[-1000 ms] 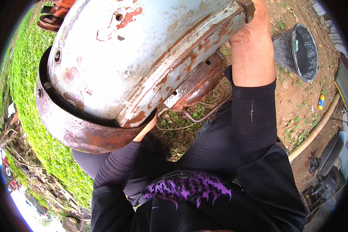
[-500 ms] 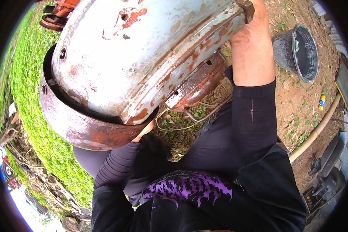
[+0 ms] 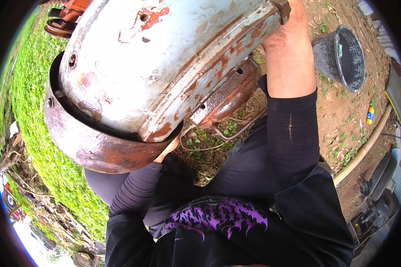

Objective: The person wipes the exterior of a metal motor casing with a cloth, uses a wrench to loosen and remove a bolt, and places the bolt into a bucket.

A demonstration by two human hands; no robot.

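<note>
A large curved metal cover (image 3: 133,62), pale blue-white with flaking paint and rust, fills the upper middle. Its lower left end sits inside a rusty brown curved metal band (image 3: 107,155), with a dark gap between them. My right hand (image 3: 285,33) holds the cover by its upper right edge, close to a brown bracket (image 3: 281,10); its fingers are hidden behind the metal. Under the band's lower right end, my left hand (image 3: 168,150) grips it from below, mostly covered. A glossy brown metal part (image 3: 229,95) with holes shows beneath the cover.
A black bucket (image 3: 341,58) lies tipped on the bare soil at right. Near it are a small yellow-and-blue bottle (image 3: 370,115) and a bamboo pole (image 3: 363,153). Orange machinery (image 3: 69,18) stands at the upper left, beside green grass (image 3: 38,115). A thin curved metal rod (image 3: 236,133) lies between my legs.
Almost nothing differs. The view has shifted slightly, so the bucket and bottle appear a little higher and more to the left. Both hands keep their places on the metal pieces.
</note>
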